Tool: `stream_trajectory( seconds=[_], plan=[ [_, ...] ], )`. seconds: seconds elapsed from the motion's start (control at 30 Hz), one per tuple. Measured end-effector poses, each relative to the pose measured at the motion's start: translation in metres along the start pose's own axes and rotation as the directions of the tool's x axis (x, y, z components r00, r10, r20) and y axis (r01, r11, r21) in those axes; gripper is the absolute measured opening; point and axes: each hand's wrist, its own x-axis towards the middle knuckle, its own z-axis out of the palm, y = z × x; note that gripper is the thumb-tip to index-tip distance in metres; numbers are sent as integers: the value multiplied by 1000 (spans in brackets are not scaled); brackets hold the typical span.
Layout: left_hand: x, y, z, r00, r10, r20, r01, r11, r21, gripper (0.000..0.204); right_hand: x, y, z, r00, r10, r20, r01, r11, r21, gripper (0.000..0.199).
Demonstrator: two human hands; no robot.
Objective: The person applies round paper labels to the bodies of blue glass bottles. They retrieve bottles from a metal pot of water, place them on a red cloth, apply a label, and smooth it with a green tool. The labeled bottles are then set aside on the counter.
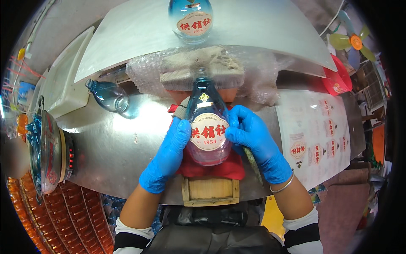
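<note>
A clear glass bottle [207,109], blue toward its neck, leans back in front of me on a red cloth [211,171]. An oval cream label [209,120] with red print covers its front. My left hand [170,148], in a blue glove, is closed on the bottle's left side, its thumb by the label's edge. Gloved in blue too, my right hand [253,135] presses thumb and fingertips at the label's right edge. A thin pointed greenish tool [253,166] sticks out below the right palm. Its upper end is hidden in that hand.
A folded grey cloth [202,64] backs the bottle. Behind it, a labelled bottle [192,29] stands on a white board [135,34]. Another bottle [109,96] lies left. Right is a decal sheet [313,156]; a round pan [44,150] stands far left, a fan [355,41] far right.
</note>
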Motion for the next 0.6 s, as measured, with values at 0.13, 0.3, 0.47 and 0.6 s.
stream_trajectory(
  seconds=[0.13,0.3,0.47,0.6],
  plan=[
    [1,-5,-3,999,36,-16,-36,999,4,57,2,-5,-9,994,45,104,-53,995,81,23],
    [-15,-6,16,896,422,-138,-363,875,319,68,-2,-17,-1,994,113,-15,-110,986,128,28],
    [-37,5,34,879,461,120,-221,173,960,70,3,-2,15,977,-105,-184,72,982,-176,36],
    [-40,3,43,861,504,75,-194,188,963,73,4,0,12,983,-18,-181,7,998,-57,36]
  ],
)
